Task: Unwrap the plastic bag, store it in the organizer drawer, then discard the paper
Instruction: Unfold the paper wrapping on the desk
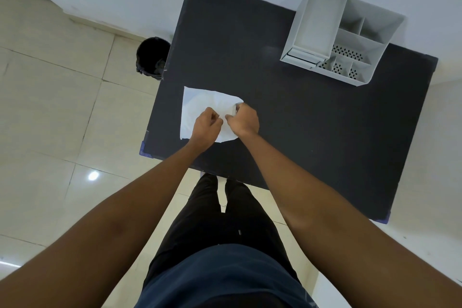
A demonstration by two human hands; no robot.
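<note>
A white sheet of paper (197, 105) lies spread out on the left part of the black table (312, 132). Both hands rest on it, close together. My left hand (208, 129) has its fingers curled and pinched at the paper's middle. My right hand (243, 120) is closed around something small and pale at the paper's right edge; whether that is the plastic bag I cannot tell. The white desk organizer (342, 35) stands at the table's far right, its small drawer (303, 56) at the lower left front.
A black waste bin (152, 57) stands on the tiled floor just left of the table's far left side. A white wall runs behind the table. My legs are at the table's near edge.
</note>
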